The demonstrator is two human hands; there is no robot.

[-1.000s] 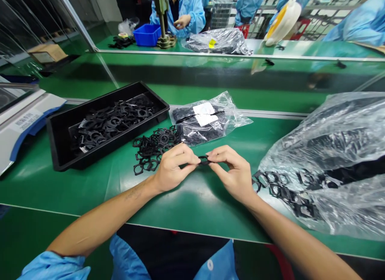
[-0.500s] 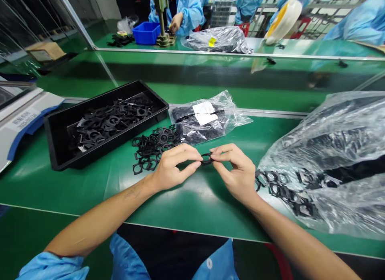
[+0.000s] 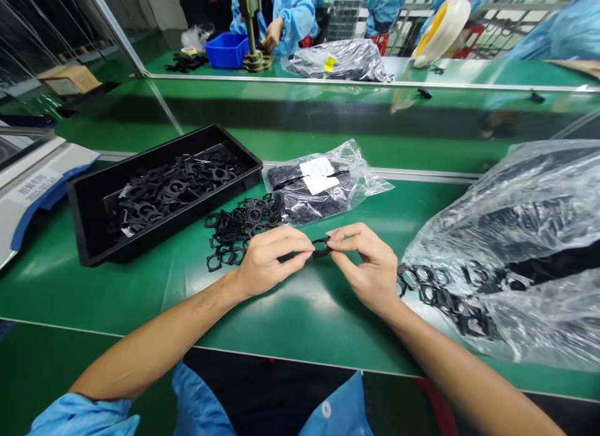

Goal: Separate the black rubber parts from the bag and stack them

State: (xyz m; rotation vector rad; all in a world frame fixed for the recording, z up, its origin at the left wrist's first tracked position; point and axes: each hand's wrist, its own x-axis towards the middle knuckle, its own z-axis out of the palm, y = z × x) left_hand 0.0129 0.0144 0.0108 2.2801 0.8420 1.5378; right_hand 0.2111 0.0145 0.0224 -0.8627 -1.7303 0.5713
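Compared with a second ago, the thin black ring (image 3: 321,255) has been tipped so that its round opening shows rather than its edge, and the right hand (image 3: 368,267) has shifted slightly outward. That ring is held between the two hands over the green table (image 3: 290,327), near the middle of the view. The left hand (image 3: 272,261) pinches its left edge between thumb and fingertips; the right hand pinches the opposite edge in the same way. Only fingertips bear on it, so a loosened pinch on either side could let the ring slip or drop, and uneven pulling or twisting might bend so slim a part. Just beyond the left hand lies a loose pile of black rings (image 3: 244,227); because they look much alike, a dropped one could be lost among them. Behind the pile stands a black tray (image 3: 187,213) holding flat black parts (image 3: 175,189), and right beside the pile is a clear bag (image 3: 349,202) with a white label (image 3: 323,183). To the right, black cut-out plates (image 3: 434,295) lie at the large plastic bag (image 3: 529,202), close to the right wrist, where a careless sweep of the forearm could scatter them.
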